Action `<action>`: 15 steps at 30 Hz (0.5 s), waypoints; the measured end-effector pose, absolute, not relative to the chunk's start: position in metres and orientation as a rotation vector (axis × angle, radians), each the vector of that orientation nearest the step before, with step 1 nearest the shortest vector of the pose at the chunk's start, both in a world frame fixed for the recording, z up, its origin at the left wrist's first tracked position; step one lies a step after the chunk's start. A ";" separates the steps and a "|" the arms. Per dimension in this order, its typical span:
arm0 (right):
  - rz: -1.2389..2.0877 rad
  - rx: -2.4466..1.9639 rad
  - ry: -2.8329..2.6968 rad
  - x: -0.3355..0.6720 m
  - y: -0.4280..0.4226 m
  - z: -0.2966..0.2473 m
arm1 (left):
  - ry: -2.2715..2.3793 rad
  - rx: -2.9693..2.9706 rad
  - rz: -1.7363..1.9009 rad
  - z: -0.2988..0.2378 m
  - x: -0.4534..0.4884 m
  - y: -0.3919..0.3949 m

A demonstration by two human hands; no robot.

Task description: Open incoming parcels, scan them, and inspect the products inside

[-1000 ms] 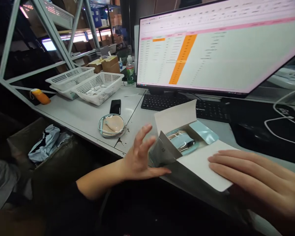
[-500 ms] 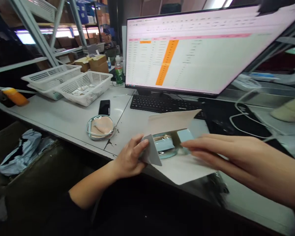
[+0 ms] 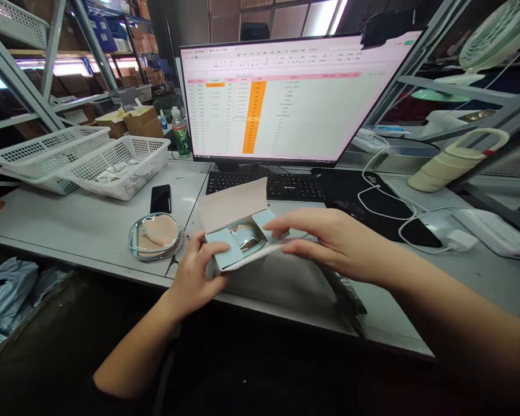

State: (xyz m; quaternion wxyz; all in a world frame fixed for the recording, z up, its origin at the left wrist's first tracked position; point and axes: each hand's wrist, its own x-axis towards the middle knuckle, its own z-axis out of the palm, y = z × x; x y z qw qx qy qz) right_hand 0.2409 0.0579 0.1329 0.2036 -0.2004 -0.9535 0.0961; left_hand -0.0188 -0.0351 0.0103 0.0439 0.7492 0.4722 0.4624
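Note:
A small cardboard box, pale outside and light blue on its inner flaps, is held over the desk's front edge with its lid raised. Inside lies a shiny clear-wrapped item with a curved edge; its kind is unclear. My left hand grips the left end, thumb on the folded-in side flap. At the right end, my right hand has its fingers closed about the flaps, slightly blurred by motion. To the left on the desk sits a round clear pouch with something beige in it.
Behind the box are a black keyboard and a large monitor. A phone and white plastic baskets stand left. A white cable and a cream cup are right. Dark crumpled plastic lies near the front edge.
My view has turned right. The left side flap is now folded inward under my left thumb, and the front flap has swung up. My right fingers have closed in on the box's right end.

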 end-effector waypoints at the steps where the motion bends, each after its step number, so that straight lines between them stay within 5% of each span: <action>1: 0.188 -0.595 -2.609 0.238 0.061 0.128 | 1.460 2.264 1.394 0.014 -0.019 -0.034; 6: -0.075 -0.633 -2.404 0.216 0.078 0.104 | 1.441 2.076 1.548 0.003 -0.005 -0.025; 15: 0.345 -0.636 -2.217 0.214 0.100 0.094 | 1.417 2.114 1.584 -0.009 -0.009 -0.020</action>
